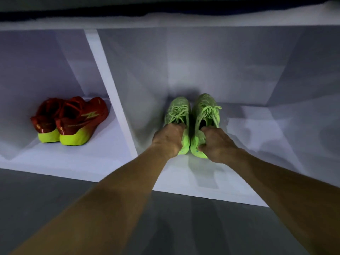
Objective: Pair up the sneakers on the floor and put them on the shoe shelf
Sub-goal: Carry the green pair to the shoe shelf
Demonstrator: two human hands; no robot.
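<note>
The left hand (168, 139) grips the heel collar of the left green sneaker (177, 115), fingers curled inside; the right hand (214, 144) pinches the heel of the right green sneaker (207, 111). Both shoes sit side by side, toes to the back, in the right bay of the white shelf (202, 184), apparently being set down. Letting go and drawing both hands clear seems next. The knit uppers are pale lime, laces loosely tied. A red pair (73, 120) with yellow heels stands in the left bay.
</note>
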